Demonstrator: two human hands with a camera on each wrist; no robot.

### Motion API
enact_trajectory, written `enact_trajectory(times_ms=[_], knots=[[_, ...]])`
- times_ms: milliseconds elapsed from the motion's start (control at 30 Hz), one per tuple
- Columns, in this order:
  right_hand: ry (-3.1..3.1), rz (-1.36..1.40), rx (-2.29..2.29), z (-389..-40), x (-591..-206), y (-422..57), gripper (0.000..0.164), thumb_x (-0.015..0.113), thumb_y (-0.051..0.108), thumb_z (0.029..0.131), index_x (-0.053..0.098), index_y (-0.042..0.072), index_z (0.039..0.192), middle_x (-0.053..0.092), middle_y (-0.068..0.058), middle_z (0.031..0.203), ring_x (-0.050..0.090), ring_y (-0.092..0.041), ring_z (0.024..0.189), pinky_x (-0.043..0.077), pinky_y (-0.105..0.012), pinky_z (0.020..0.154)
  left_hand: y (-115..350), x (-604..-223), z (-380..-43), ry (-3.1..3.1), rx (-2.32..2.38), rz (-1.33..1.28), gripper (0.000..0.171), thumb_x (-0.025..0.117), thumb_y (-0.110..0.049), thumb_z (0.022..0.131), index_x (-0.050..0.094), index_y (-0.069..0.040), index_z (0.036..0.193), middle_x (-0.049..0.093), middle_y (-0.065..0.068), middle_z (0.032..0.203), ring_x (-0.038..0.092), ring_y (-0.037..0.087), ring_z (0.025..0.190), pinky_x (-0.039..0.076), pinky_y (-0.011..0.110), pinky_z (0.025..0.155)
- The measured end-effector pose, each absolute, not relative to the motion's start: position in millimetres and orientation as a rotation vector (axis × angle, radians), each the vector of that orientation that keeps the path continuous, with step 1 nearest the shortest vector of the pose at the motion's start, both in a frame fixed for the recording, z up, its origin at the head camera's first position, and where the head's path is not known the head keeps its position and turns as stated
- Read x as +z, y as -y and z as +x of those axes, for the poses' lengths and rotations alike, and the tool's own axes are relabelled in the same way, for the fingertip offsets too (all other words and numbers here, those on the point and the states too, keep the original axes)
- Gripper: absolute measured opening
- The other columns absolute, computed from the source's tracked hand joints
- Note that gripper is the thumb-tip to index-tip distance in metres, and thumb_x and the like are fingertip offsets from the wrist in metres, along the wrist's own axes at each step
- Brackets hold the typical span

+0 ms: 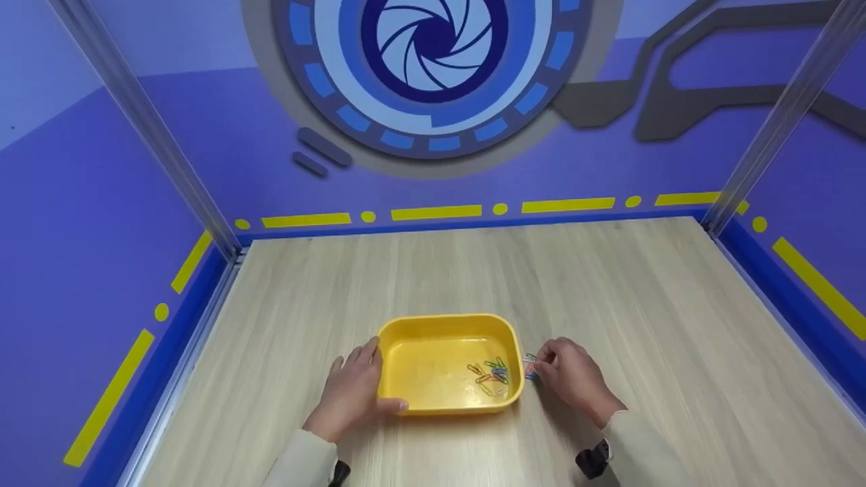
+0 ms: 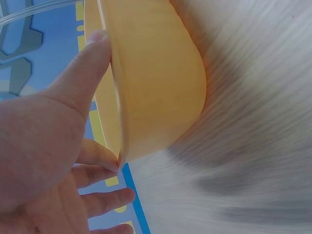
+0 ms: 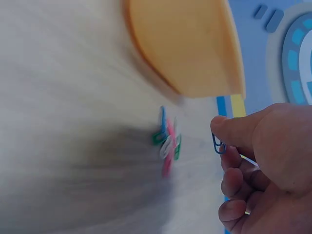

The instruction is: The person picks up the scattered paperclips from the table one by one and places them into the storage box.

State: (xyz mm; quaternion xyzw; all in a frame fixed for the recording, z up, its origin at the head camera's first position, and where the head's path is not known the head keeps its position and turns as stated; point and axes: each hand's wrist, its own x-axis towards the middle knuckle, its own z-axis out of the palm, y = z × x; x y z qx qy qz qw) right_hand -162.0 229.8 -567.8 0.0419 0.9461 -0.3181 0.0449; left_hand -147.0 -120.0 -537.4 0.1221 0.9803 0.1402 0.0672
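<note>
A shallow yellow plastic tray (image 1: 433, 368) stands on the table, with several coloured paper clips (image 1: 492, 375) lying in its right part. My left hand (image 1: 355, 385) holds the tray's near left corner. In the left wrist view its thumb (image 2: 90, 58) lies over the rim and a fingertip touches the edge farther along; the lower fingers are spread off it. Just beyond the tray's right side, my right hand (image 1: 572, 372) pinches a blue paper clip (image 3: 218, 145) between thumb and fingers. Beneath it, a small pile of pink, green, white and blue paper clips (image 3: 168, 141) lies on the table.
The wooden tabletop (image 1: 325, 284) extends around the tray on all sides. Blue-purple printed panels (image 1: 203, 149) with yellow dashes wall in its back and sides. Metal posts (image 1: 778, 115) rise at both back corners.
</note>
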Motion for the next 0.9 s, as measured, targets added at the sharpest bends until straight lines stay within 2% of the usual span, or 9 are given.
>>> enact_trajectory(times_ms=[367,733,900], knots=[[-2.981,0.021,-0.987,-163.2,-549.2,-215.3,0.012,0.069,0.012,0.087,0.061,0.017,0.080,0.055,0.003,0.083,0.046,-0.013,0.073,0.038,-0.025,0.062,120.8,-537.9,-147.4,-2.946,0.450,0.362,0.104,0.082,-0.055,0.067,0.038,0.000,0.144,0.040,0.015,0.149,0.043,0.034,0.131,0.032,0.063,0.107],[-2.957,0.010,-1.030,-162.6,-540.9,-200.0,0.013,0.069,0.012,0.088,0.061,0.018,0.079,0.056,0.005,0.084,0.048,-0.012,0.073,0.042,-0.023,0.062,120.7,-536.9,-146.6,-2.939,0.461,0.363,0.103,0.081,-0.054,0.068,0.039,0.002,0.144,0.039,0.016,0.150,0.041,0.035,0.133,0.030,0.063,0.108],[-2.979,-0.038,-1.048,-161.9,-541.8,-194.4,0.015,0.072,0.011,0.085,0.062,0.019,0.077,0.056,0.006,0.083,0.049,-0.012,0.075,0.042,-0.026,0.067,121.3,-537.6,-146.3,-2.951,0.443,0.377,0.104,0.080,-0.055,0.068,0.039,0.002,0.144,0.039,0.016,0.149,0.042,0.035,0.132,0.032,0.063,0.107]])
